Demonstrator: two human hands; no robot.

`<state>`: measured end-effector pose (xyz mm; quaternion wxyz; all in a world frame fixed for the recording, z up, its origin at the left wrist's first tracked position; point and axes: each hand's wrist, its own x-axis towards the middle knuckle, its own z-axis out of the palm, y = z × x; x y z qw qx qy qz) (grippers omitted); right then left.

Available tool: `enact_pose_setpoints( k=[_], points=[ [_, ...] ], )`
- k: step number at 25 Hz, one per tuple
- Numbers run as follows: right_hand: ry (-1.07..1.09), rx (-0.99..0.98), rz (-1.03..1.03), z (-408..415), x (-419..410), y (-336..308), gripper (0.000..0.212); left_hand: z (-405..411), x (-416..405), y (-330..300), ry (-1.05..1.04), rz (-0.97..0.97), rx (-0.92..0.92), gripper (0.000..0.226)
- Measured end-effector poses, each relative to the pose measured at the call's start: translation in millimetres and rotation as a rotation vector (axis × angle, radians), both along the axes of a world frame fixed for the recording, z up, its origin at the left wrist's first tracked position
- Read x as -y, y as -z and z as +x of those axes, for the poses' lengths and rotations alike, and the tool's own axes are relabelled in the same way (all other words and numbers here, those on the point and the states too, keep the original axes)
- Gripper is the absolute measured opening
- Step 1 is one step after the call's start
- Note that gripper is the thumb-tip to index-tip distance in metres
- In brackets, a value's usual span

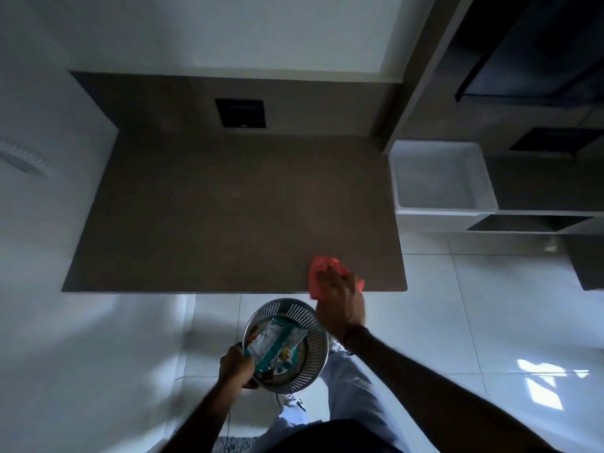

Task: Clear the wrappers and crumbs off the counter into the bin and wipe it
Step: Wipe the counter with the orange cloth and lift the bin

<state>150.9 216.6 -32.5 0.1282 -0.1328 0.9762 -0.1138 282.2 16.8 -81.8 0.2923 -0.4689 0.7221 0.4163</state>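
Note:
A round perforated metal bin hangs just below the front edge of the brown counter. My left hand grips its near rim. Inside the bin lie crumpled wrappers, one with a teal edge. My right hand presses flat on a red cloth at the counter's front right edge, directly above the bin. The cloth is partly hidden under my fingers.
A dark socket plate sits in the backsplash. A white square tub stands to the right of the counter, with dark shelving above it. White glossy floor tiles lie below. My legs stand under the bin.

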Motion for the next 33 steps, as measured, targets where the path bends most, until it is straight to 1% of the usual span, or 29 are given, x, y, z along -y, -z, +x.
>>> enact_pose_setpoints(
  k=[2, 3, 4, 5, 7, 9, 11, 13, 15, 16, 18, 19, 20, 22, 23, 24, 25, 26, 27, 28, 29, 31, 32, 33],
  points=[
    [-0.203, -0.008, -0.119, 8.9, 27.9, -5.7, 0.055, 1.1, 2.1, -2.8, -0.003, 0.005, 0.006, 0.030],
    [-0.280, 0.038, -0.189, 8.3, 37.5, -11.3, 0.049, 1.9, 3.8, -4.5, -0.006, 0.006, 0.005, 0.030],
    [-0.267, 0.154, -0.285, 6.1, 43.8, -20.2, 0.044, 2.3, 6.3, -5.7, -0.011, 0.009, 0.005, 0.030],
    [-0.187, 0.315, -0.392, 5.0, 47.7, -27.2, 0.039, 2.2, 8.8, -6.7, -0.013, 0.015, 0.001, 0.030],
    [0.055, 0.607, -0.522, 7.2, 47.5, -36.6, 0.033, 1.2, 13.8, -8.7, -0.006, 0.027, -0.018, 0.030],
    [0.257, 0.788, -0.649, 10.6, 37.4, -43.6, 0.030, 0.0, 16.1, -13.0, -0.009, 0.039, -0.025, 0.029],
    [0.413, 0.864, -0.774, 4.4, 21.5, -51.4, 0.033, -0.5, 15.8, -14.3, -0.013, 0.045, -0.037, 0.030],
    [0.543, 0.865, -0.846, -17.6, 3.6, -59.6, 0.030, 0.4, 15.5, -12.8, 0.009, 0.032, -0.049, 0.031],
    [0.613, 0.864, -0.931, -44.5, -12.8, -63.8, 0.033, 2.0, 14.9, -12.8, 0.014, 0.034, -0.056, 0.030],
    [0.632, 0.855, -0.943, -56.6, -17.8, -65.6, 0.035, 2.7, 14.5, -14.4, -0.003, 0.046, -0.057, 0.029],
    [0.627, 0.810, -0.883, -75.2, -20.9, -63.9, 0.037, 3.4, 15.8, -16.6, -0.029, 0.057, -0.061, 0.029],
    [0.598, 0.738, -0.809, -80.9, -19.8, -60.3, 0.036, 3.3, 16.4, -16.4, -0.034, 0.059, -0.063, 0.029],
    [0.580, 0.615, -0.697, -81.7, -18.0, -57.2, 0.036, 3.5, 17.2, -15.2, -0.044, 0.063, -0.062, 0.028],
    [0.603, 0.274, -0.407, -68.1, -17.8, -54.7, 0.032, 4.6, 18.6, -13.0, -0.044, 0.060, -0.060, 0.029],
    [0.629, 0.096, -0.316, -54.8, -20.4, -52.4, 0.030, 5.1, 19.5, -11.1, -0.030, 0.052, -0.060, 0.030],
    [0.629, -0.038, -0.277, -38.3, -24.2, -47.2, 0.029, 5.0, 20.1, -8.9, -0.020, 0.054, -0.060, 0.031],
    [0.604, -0.096, -0.277, -18.4, -28.4, -38.9, 0.027, 4.4, 19.3, -7.7, -0.017, 0.063, -0.062, 0.032],
    [0.564, -0.082, -0.269, 2.1, -32.2, -27.4, 0.022, 3.7, 17.8, -6.2, -0.012, 0.070, -0.062, 0.033],
    [0.533, -0.006, -0.247, 20.5, -35.5, -13.1, 0.018, 2.7, 15.9, -4.9, -0.003, 0.066, -0.063, 0.034],
    [0.524, 0.118, -0.228, 37.0, -37.8, 3.1, 0.017, 2.4, 12.7, -2.3, 0.007, 0.056, -0.062, 0.034],
    [0.527, 0.279, -0.218, 49.8, -38.3, 16.6, 0.019, 1.7, 9.8, 1.5, 0.011, 0.052, -0.066, 0.033],
    [0.531, 0.602, -0.228, 72.1, -38.5, 47.2, 0.037, 2.5, 3.1, 12.8, 0.003, 0.083, -0.072, 0.032],
    [0.542, 0.696, -0.245, 78.7, -38.0, 63.6, 0.042, 0.8, 0.0, 21.7, 0.012, 0.108, -0.064, 0.032],
    [0.554, 0.729, -0.256, 84.3, -38.4, 82.3, 0.041, 0.7, -4.5, 35.9, 0.020, 0.127, -0.048, 0.031]
  ],
)
